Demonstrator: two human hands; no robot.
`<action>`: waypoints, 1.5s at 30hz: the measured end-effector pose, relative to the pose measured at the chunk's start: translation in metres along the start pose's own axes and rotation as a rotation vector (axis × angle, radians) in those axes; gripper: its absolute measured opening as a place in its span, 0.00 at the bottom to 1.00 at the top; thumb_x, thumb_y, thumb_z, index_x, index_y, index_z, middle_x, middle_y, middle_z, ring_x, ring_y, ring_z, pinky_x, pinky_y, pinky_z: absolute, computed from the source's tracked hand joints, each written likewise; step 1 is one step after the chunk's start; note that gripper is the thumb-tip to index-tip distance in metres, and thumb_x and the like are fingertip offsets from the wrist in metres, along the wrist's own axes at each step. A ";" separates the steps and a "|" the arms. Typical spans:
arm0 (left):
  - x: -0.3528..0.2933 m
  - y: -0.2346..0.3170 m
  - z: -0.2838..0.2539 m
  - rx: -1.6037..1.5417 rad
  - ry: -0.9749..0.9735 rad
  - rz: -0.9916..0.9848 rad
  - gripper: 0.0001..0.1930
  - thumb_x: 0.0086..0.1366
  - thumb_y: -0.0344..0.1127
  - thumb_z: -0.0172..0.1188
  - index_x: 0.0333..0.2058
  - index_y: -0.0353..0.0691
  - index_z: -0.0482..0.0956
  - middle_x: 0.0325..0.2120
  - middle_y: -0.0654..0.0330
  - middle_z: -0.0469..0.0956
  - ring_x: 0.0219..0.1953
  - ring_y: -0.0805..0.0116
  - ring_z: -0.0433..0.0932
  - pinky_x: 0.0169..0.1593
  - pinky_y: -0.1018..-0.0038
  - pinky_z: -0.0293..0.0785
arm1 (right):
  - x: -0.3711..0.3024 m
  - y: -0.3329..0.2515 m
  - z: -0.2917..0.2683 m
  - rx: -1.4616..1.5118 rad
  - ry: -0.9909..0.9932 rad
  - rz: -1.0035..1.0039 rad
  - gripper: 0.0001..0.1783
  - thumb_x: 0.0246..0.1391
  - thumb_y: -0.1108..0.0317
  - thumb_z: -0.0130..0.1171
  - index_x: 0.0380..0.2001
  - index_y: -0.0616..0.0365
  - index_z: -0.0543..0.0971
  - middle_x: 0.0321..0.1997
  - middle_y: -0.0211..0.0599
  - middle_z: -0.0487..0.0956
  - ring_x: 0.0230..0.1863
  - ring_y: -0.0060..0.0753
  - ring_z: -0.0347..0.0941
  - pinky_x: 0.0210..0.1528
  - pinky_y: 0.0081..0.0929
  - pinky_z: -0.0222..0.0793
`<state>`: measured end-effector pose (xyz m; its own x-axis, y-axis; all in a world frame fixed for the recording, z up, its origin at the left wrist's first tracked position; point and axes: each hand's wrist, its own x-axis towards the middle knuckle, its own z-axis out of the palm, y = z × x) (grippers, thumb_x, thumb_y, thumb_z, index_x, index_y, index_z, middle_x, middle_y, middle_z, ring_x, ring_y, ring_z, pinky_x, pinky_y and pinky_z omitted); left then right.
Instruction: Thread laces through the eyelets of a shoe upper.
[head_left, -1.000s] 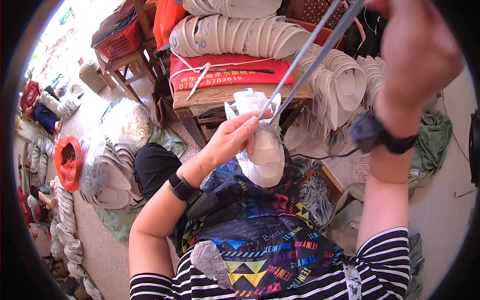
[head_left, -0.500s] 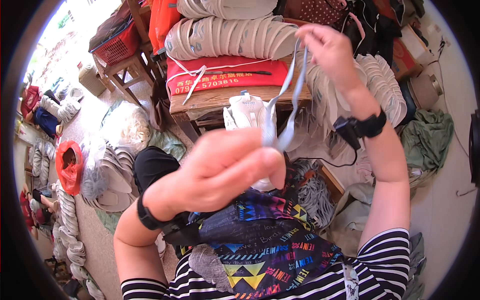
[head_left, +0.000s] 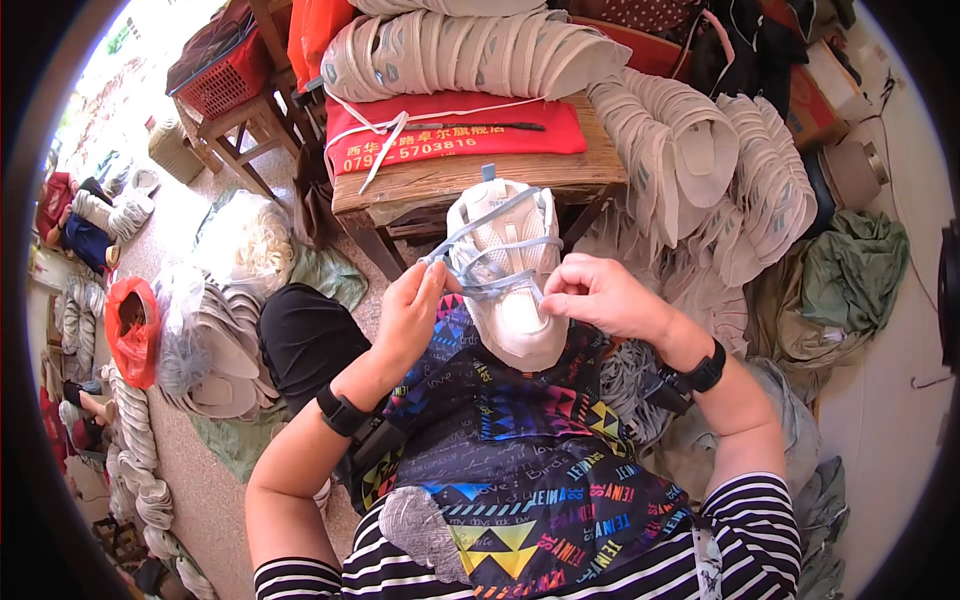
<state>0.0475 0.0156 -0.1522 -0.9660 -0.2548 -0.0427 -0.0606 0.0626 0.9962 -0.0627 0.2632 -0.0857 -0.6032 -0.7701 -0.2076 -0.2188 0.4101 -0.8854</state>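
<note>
A white shoe upper (head_left: 515,335) rests toe toward me above my lap, its tongue end pointing away. Blue-grey shoelace (head_left: 508,245) crosses its front in several bands and lies partly slack over the tongue. On the upper's left edge, my left hand (head_left: 408,315) is closed, thumb and fingers pinching the lace. At the right edge, beside the lowest lace holes, my right hand (head_left: 612,300) is closed too, its fingertips pinched on a short bit of lace against the upper. The fingertips partly hide the holes there.
Ahead stands a wooden bench (head_left: 480,180) carrying a red cloth (head_left: 455,135), a white cord and a row of stacked uppers (head_left: 450,60). More uppers (head_left: 690,150) hang at its right. Grey-blue laces (head_left: 630,385) lie in a heap beside my lap. Left, a red bag (head_left: 132,335) stands on the floor.
My right hand has come down from high over the bench to the upper's right edge. My left hand has moved left and down to its left edge. The raised lace loop now lies across the upper.
</note>
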 end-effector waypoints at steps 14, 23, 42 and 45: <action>0.030 0.099 -0.014 -0.307 -0.119 0.066 0.19 0.76 0.43 0.45 0.30 0.37 0.76 0.17 0.73 0.59 0.19 0.83 0.55 0.25 0.82 0.51 | -0.025 -0.019 0.023 -0.613 0.409 -0.474 0.10 0.50 0.73 0.63 0.36 0.58 0.76 0.32 0.40 0.73 0.32 0.46 0.74 0.35 0.38 0.70; 0.079 0.170 -0.023 -0.598 -0.503 -0.032 0.20 0.75 0.42 0.42 0.23 0.42 0.68 0.14 0.73 0.55 0.17 0.80 0.54 0.24 0.80 0.52 | -0.033 0.001 0.061 -0.565 0.314 -0.616 0.19 0.43 0.74 0.66 0.42 0.58 0.76 0.40 0.38 0.72 0.40 0.44 0.70 0.40 0.35 0.70; 0.081 0.201 -0.053 -0.611 -0.473 0.310 0.15 0.76 0.37 0.40 0.32 0.37 0.71 0.19 0.71 0.59 0.18 0.83 0.55 0.27 0.82 0.57 | 0.005 -0.019 0.042 -0.542 0.342 0.001 0.10 0.57 0.65 0.58 0.36 0.59 0.72 0.27 0.47 0.79 0.29 0.55 0.78 0.32 0.47 0.72; 0.075 0.199 -0.055 -0.590 -0.441 0.299 0.15 0.76 0.39 0.40 0.33 0.38 0.72 0.19 0.72 0.59 0.18 0.83 0.55 0.27 0.83 0.56 | 0.013 -0.013 0.039 -0.602 0.307 -0.060 0.10 0.58 0.64 0.57 0.35 0.59 0.71 0.25 0.46 0.79 0.29 0.53 0.77 0.32 0.46 0.71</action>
<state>-0.0232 -0.0447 0.0468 -0.9382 0.1056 0.3296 0.2407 -0.4852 0.8406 -0.0376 0.2291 -0.0925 -0.7475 -0.6629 0.0410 -0.5943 0.6400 -0.4871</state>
